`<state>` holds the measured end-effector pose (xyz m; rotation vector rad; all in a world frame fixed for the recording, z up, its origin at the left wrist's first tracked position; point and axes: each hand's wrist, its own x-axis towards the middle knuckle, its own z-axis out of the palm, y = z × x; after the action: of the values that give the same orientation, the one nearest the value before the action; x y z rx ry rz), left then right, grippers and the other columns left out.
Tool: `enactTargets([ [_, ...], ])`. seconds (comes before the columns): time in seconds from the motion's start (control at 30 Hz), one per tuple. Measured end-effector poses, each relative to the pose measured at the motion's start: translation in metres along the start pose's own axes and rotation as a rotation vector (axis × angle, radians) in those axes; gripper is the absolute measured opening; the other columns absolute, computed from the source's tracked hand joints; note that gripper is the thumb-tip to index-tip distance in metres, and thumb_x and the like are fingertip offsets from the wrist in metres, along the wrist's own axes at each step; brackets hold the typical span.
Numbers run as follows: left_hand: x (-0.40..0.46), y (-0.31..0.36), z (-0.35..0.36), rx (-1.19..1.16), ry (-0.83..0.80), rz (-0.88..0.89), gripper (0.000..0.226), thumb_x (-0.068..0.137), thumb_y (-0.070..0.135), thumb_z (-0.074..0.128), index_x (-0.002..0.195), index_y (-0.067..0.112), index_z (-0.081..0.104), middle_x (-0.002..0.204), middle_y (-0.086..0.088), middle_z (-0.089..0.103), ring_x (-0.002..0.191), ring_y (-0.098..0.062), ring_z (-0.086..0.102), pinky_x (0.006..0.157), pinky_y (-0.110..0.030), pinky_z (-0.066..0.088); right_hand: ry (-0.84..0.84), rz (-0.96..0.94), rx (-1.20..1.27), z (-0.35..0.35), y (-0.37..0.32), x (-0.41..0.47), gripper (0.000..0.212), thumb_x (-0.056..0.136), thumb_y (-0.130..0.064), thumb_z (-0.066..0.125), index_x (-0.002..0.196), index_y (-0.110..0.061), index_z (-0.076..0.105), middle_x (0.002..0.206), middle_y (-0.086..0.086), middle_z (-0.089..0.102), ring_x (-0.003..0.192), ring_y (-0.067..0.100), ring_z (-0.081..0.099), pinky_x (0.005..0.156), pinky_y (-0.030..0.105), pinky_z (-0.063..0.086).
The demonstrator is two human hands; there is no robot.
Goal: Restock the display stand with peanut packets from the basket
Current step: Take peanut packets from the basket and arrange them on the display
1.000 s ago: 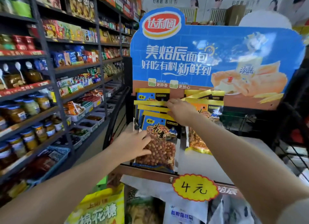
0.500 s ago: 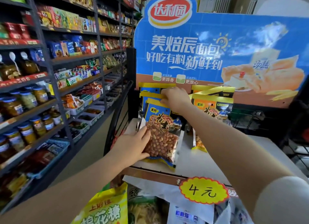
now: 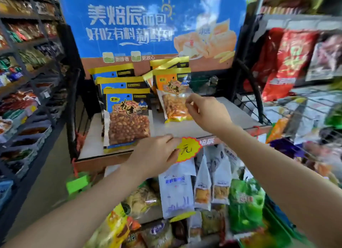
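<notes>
Head camera looks down at a display stand (image 3: pixel 185 131) in a shop. Blue peanut packets (image 3: pixel 127 116) lean in a row on the left side of its shelf. Orange peanut packets (image 3: pixel 173 94) lean in a row just beside them. No basket can be seen.

The person's right hand (image 3: pixel 207 114) is at the right edge of the front orange packet. Its fingers (image 3: pixel 192 101) are bent close together near the clear plastic, but it is hard to tell if they pinch it. The left hand (image 3: pixel 157 155) hangs over the front edge of the shelf, partly covering a yellow price tag (image 3: pixel 188 149). Its fingers are curled and hold nothing.

Each packet looks light and soft, full of loose nuts that can shift. The plastic looks shiny and likely slippery. The flat sealed top strip is probably the best place to pinch, because it stays stiff and squeezing the middle could crush the nuts.
</notes>
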<state>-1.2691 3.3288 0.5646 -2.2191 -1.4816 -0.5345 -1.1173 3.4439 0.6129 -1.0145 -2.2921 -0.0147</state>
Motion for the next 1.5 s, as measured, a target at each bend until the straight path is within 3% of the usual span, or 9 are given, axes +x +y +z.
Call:
enactTargets([
  [0.13, 0.014, 0.078, 0.046, -0.168, -0.195, 0.194, 0.036, 0.082, 0.031, 0.038, 0.091, 0.018, 0.069, 0.071, 0.000, 0.067, 0.048, -0.019, 0.061, 0.031, -0.021, 0.033, -0.010, 0.287, -0.004, -0.026, 0.055, -0.117, 0.019, 0.091, -0.027, 0.046, 0.096, -0.014, 0.059, 0.075, 0.012, 0.069, 0.071, 0.038, 0.062, 0.057, 0.041, 0.051],
  [0.23, 0.020, 0.139, 0.089, -0.243, -0.458, 0.252, 0.030, 0.095, 0.027, 0.037, 0.113, 0.014, 0.057, 0.097, -0.007, 0.062, 0.084, -0.029, 0.062, 0.054, -0.032, 0.042, -0.162, 0.573, -0.069, -0.030, 0.098, -0.218, 0.017, 0.091, -0.027, 0.047, 0.098, -0.018, 0.059, 0.088, 0.015, 0.069, 0.083, 0.037, 0.063, 0.064, 0.041, 0.051],
  [0.37, 0.022, 0.218, 0.145, -0.309, -0.690, 0.335, 0.032, 0.093, 0.029, 0.040, 0.119, 0.016, 0.053, 0.112, -0.008, 0.060, 0.103, -0.029, 0.058, 0.075, -0.039, 0.052, -0.323, 0.930, -0.110, -0.038, 0.145, -0.347, 0.019, 0.091, -0.031, 0.045, 0.096, -0.016, 0.055, 0.094, 0.016, 0.067, 0.086, 0.036, 0.064, 0.068, 0.036, 0.048],
  [0.53, 0.026, 0.331, 0.209, -0.354, -0.806, 0.451, 0.029, 0.093, 0.030, 0.041, 0.113, 0.014, 0.055, 0.116, -0.008, 0.057, 0.110, -0.029, 0.055, 0.082, -0.038, 0.048, -0.303, 1.304, -0.037, -0.066, 0.202, -0.481, 0.017, 0.088, -0.022, 0.047, 0.102, -0.021, 0.057, 0.094, 0.011, 0.069, 0.086, 0.033, 0.066, 0.070, 0.034, 0.050],
  [0.87, -0.002, 0.524, 0.367, -0.273, -1.306, 0.418, 0.030, 0.092, 0.031, 0.040, 0.114, 0.017, 0.054, 0.117, -0.006, 0.060, 0.105, -0.026, 0.058, 0.081, -0.037, 0.048, -0.424, 1.722, 0.047, -0.095, 0.323, -0.697, 0.016, 0.087, -0.025, 0.046, 0.078, -0.016, 0.055, 0.093, 0.013, 0.069, 0.084, 0.031, 0.063, 0.073, 0.037, 0.052],
  [1.07, -0.059, 0.592, 0.490, -0.260, -1.493, 0.299, 0.037, 0.094, 0.029, 0.037, 0.128, 0.021, 0.048, 0.125, -0.003, 0.057, 0.110, -0.023, 0.057, 0.086, -0.034, 0.050, -0.518, 1.868, 0.241, 0.011, 0.381, -0.803, 0.018, 0.090, -0.019, 0.043, 0.075, -0.018, 0.052, 0.104, 0.015, 0.068, 0.095, 0.029, 0.061, 0.069, 0.033, 0.041],
  [1.2, -0.100, 0.623, 0.582, -0.243, -1.522, 0.308, 0.031, 0.093, 0.027, 0.040, 0.119, 0.018, 0.054, 0.122, -0.004, 0.060, 0.109, -0.025, 0.057, 0.086, -0.034, 0.050, -0.498, 1.983, 0.321, 0.111, 0.414, -0.857, 0.023, 0.091, -0.019, 0.044, 0.105, -0.007, 0.058, 0.117, 0.016, 0.065, 0.108, 0.032, 0.058, 0.083, 0.035, 0.045],
  [1.37, -0.130, 0.662, 0.701, -0.305, -1.454, 0.378, 0.038, 0.094, 0.021, 0.039, 0.132, 0.021, 0.045, 0.133, -0.004, 0.052, 0.112, -0.026, 0.056, 0.086, -0.039, 0.051, -0.311, 2.191, 0.427, 0.234, 0.462, -0.916, 0.031, 0.093, -0.023, 0.047, 0.117, -0.004, 0.050, 0.119, 0.018, 0.062, 0.105, 0.032, 0.059, 0.083, 0.035, 0.046],
  [1.5, -0.134, 0.698, 0.769, -0.386, -1.231, 0.549, 0.043, 0.095, 0.018, 0.038, 0.138, 0.020, 0.036, 0.133, -0.002, 0.048, 0.105, -0.024, 0.056, 0.069, -0.036, 0.052, 0.052, 2.411, 0.468, 0.304, 0.497, -0.952, 0.052, 0.091, -0.030, 0.053, 0.134, -0.004, 0.038, 0.135, 0.015, 0.051, 0.121, 0.032, 0.050, 0.099, 0.041, 0.042],
])
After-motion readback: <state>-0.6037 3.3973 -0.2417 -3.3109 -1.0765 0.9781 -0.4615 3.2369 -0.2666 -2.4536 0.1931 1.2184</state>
